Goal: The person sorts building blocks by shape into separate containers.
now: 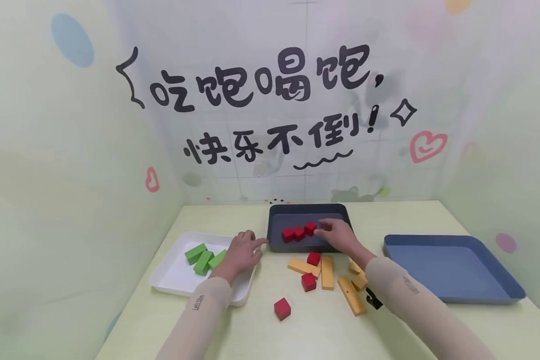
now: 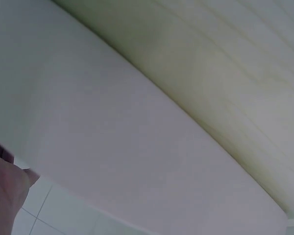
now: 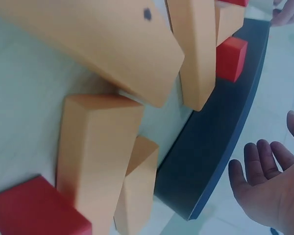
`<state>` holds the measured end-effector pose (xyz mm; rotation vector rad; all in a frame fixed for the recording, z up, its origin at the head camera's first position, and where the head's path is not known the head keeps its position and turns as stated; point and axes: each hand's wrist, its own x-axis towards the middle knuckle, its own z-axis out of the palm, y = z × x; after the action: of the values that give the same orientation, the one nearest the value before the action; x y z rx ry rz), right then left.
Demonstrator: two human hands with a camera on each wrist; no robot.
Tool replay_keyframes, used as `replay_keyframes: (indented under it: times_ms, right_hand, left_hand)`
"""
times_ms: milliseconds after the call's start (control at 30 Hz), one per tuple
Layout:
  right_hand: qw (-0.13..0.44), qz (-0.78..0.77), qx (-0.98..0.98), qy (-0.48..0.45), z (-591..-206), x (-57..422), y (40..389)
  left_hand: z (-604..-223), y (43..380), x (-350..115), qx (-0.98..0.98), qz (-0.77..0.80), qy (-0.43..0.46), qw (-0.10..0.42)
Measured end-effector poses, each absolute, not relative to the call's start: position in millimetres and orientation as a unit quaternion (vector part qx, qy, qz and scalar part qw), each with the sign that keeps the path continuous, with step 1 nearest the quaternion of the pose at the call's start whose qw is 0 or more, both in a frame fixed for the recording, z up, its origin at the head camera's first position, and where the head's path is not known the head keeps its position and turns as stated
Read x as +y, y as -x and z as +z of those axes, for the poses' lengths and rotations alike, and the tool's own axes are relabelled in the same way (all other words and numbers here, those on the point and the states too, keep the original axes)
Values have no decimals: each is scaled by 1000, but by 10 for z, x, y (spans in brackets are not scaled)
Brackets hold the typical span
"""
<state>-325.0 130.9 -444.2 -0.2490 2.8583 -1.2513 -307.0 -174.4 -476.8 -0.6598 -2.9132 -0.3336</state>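
Observation:
My right hand (image 1: 338, 233) is over the dark tray (image 1: 276, 245) at the back, fingertips right beside the nearest of three red cubes (image 1: 310, 228) in it. In the right wrist view the right hand (image 3: 272, 181) has its fingers spread and nothing in them. My left hand (image 1: 240, 252) hovers at the right side of the white tray (image 1: 173, 286), index finger pointing toward the dark tray. Green blocks (image 1: 203, 263) lie in the white tray, partly hidden by that hand. In the left wrist view only part of the left hand (image 2: 10, 188) shows, past the tray's pale wall.
Yellow-orange blocks (image 1: 327, 273) and three red cubes (image 1: 282, 309) lie loose on the table in front of the dark tray. A small black object (image 1: 374, 299) shows by my right sleeve. At the right is a blue-grey tray (image 1: 450, 265). A wall with writing stands behind.

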Motion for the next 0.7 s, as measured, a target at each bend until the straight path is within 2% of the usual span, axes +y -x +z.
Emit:
replay_keyframes:
  times_ms: [233,533,700]
  right_hand:
    - [22,-408,903,131,-4414,1236,3041]
    - [117,-441,864,212,-4375,1043,2508]
    - [147,-440,846,263,-4453,978,2288]
  left_hand:
    - [-4749,3054,-1744,-968,-114,215,61]
    - [-4731,3036,-1742,-967,-113,217,68]
    - [-4723,3037,-1744,-967,-112,222,64]
